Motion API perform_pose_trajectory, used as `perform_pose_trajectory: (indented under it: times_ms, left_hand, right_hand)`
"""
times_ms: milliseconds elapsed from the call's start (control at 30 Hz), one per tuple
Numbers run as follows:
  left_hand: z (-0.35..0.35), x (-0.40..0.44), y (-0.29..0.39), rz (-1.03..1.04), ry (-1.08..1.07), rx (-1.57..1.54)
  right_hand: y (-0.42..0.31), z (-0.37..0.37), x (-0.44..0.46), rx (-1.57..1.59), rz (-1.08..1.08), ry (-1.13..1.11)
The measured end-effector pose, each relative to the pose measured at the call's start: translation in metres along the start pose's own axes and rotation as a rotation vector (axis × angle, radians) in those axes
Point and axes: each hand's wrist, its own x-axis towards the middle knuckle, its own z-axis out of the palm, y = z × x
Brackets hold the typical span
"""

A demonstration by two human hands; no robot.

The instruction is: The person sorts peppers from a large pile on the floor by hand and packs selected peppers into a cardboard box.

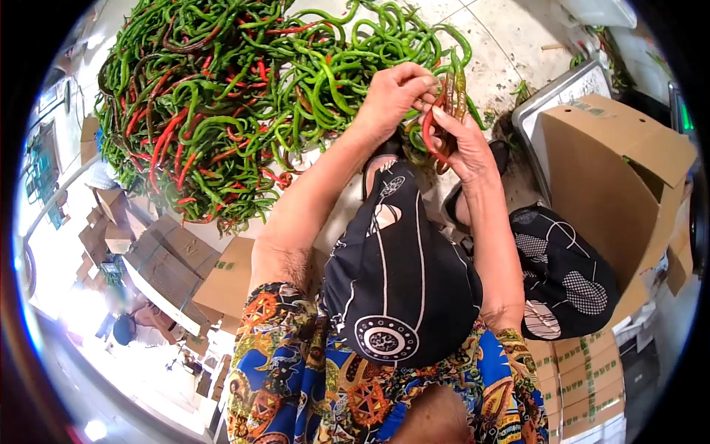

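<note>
My right hand (466, 144) is closed around a small bunch of long chili peppers, some of them brownish green (458, 95). A curved red chili pepper (427, 132) hangs at the left side of this bunch. My left hand (396, 96) meets the bunch from the left, fingers pinched together at the upper end of the red pepper; the exact grip is partly hidden by the fingers. Just left of my hands spreads a large heap of green and red chili peppers (222, 96) on the pale tiled floor (492, 44).
An open cardboard box (599, 185) stands at the right, beside a grey metal-looking tray (529, 115). Stacked cartons (584, 377) lie at lower right. More cardboard boxes (174, 255) and another person (151, 322) are at the left. My knees in patterned black trousers (403, 288) are below my hands.
</note>
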Motion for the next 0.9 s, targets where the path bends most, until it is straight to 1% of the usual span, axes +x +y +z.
perform_pose_trajectory:
  times_ms: [33,67,133,167,200,267,300,367,400,467,500,567,600,633,667,700,733,767,800,867,900]
  left_hand:
    - [0.007,-0.002,-0.001,0.026,0.031,-0.028]
    - [0.006,0.000,-0.005,0.073,0.115,0.043]
    - [-0.006,0.007,-0.021,0.170,0.278,0.184]
    - [-0.020,0.011,-0.024,0.195,0.375,0.474]
    - [-0.033,0.011,-0.027,0.316,0.465,0.848]
    - [-0.060,0.012,-0.045,0.242,0.470,1.051]
    - [-0.065,0.014,-0.056,0.222,0.476,1.148]
    - [-0.062,0.011,-0.062,0.171,0.484,1.336]
    - [-0.059,0.012,-0.065,0.160,0.452,1.288]
    - [-0.055,0.023,-0.071,0.265,0.497,1.079]
    - [-0.051,0.028,-0.074,0.253,0.552,1.039]
    - [-0.049,0.037,-0.082,0.149,0.573,0.893]
    - [-0.049,0.043,-0.087,0.097,0.584,0.820]
    - [-0.054,0.054,-0.104,-0.038,0.608,0.481]
    - [-0.041,0.040,-0.080,-0.101,0.544,0.088]
    - [-0.034,0.026,-0.061,-0.081,0.500,0.023]
    - [-0.030,0.012,-0.046,-0.061,0.450,-0.039]
    - [-0.030,-0.006,-0.035,-0.029,0.362,-0.095]
    - [-0.032,-0.023,-0.030,-0.009,0.281,-0.153]
    - [-0.038,-0.050,-0.026,-0.013,0.225,-0.259]
    - [-0.037,-0.062,-0.022,-0.030,0.195,-0.158]
  right_hand:
    - [-0.002,0.004,0.000,0.092,-0.006,0.007]
    - [0.004,-0.010,0.006,0.164,-0.007,0.010]
    - [0.004,-0.026,0.009,0.527,0.022,-0.136]
    - [-0.004,-0.025,0.006,0.587,0.011,-0.178]
    - [-0.010,-0.022,0.002,0.571,-0.023,-0.138]
    - [-0.013,-0.032,0.002,0.694,-0.062,-0.390]
    - [-0.011,-0.034,0.000,0.695,-0.100,-0.358]
    - [-0.013,-0.037,0.000,0.778,-0.072,-0.430]
    - [-0.014,-0.038,-0.002,0.819,-0.058,-0.464]
    - [-0.017,-0.034,-0.005,0.829,-0.070,-0.449]
    - [-0.020,-0.033,-0.005,0.841,-0.068,-0.451]
    - [-0.021,-0.034,-0.004,0.847,-0.064,-0.460]
    - [-0.020,-0.035,-0.005,0.803,-0.063,-0.385]
    - [-0.019,-0.035,-0.006,0.758,-0.064,-0.315]
    - [-0.018,-0.037,-0.006,0.714,-0.064,-0.246]
    - [-0.016,-0.045,-0.004,0.654,-0.042,-0.220]
    - [-0.013,-0.050,-0.004,0.555,-0.044,-0.117]
    - [-0.012,-0.052,-0.003,0.473,-0.041,-0.099]
    - [-0.010,-0.052,-0.003,0.391,-0.032,-0.083]
    - [-0.006,-0.051,0.000,0.265,0.004,-0.017]
    - [-0.004,-0.049,0.001,0.142,0.011,-0.002]
